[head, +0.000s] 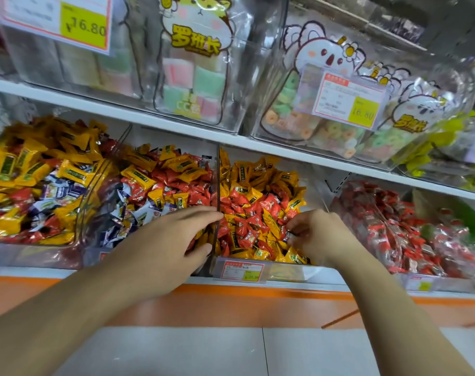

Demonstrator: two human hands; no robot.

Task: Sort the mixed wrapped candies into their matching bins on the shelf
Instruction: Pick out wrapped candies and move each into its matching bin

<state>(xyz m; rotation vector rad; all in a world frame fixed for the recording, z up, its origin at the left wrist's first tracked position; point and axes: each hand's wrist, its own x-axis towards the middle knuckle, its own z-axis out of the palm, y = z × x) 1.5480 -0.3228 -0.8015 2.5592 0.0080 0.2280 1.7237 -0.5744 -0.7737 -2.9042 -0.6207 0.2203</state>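
The white shelf (160, 123) carries clear bins of wrapped candies. The middle bin (293, 270) serves as landmark: red and yellow candies (258, 213) fill it. The left hand (163, 240) rests on its left wall, fingers relaxed and spread, grasping nothing. The right hand (317, 234) reaches over its right side, fingers pinching a small dark-wrapped candy (290, 236).
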